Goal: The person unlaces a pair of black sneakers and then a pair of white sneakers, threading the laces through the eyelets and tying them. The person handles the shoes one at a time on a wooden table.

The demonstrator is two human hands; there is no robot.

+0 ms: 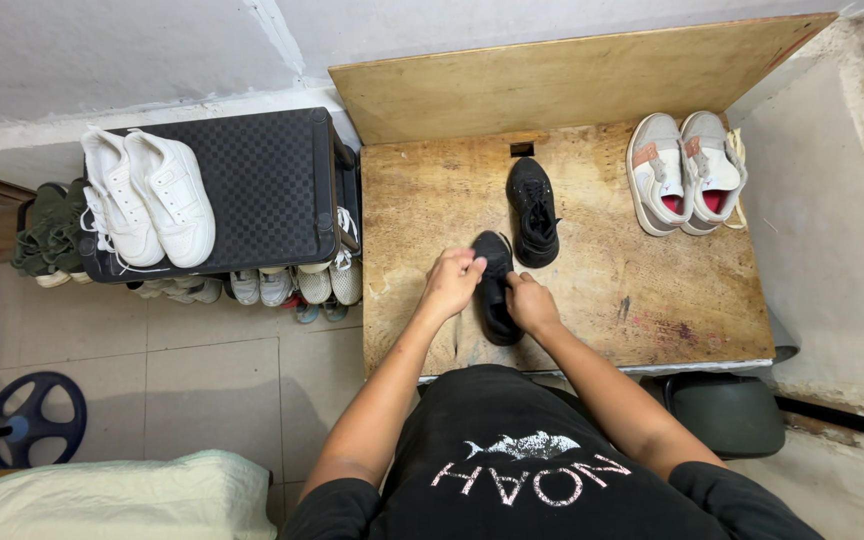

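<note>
A black sneaker (495,296) lies on the wooden tabletop (652,280) close to its front edge, toe toward me. My left hand (449,283) pinches something at the shoe's collar, likely its lace. My right hand (531,303) grips the shoe's right side. A second black sneaker (533,211) rests just behind, apart from both hands. Further right stands a pair of grey-and-white sneakers with red insoles (686,170).
A black checkered case (262,185) on the left carries a white sneaker pair (149,197); several shoes line up below it and green ones (47,230) sit at far left. A dark stool (727,412), a weight plate (32,418) and a pale cushion (112,498) lie near me.
</note>
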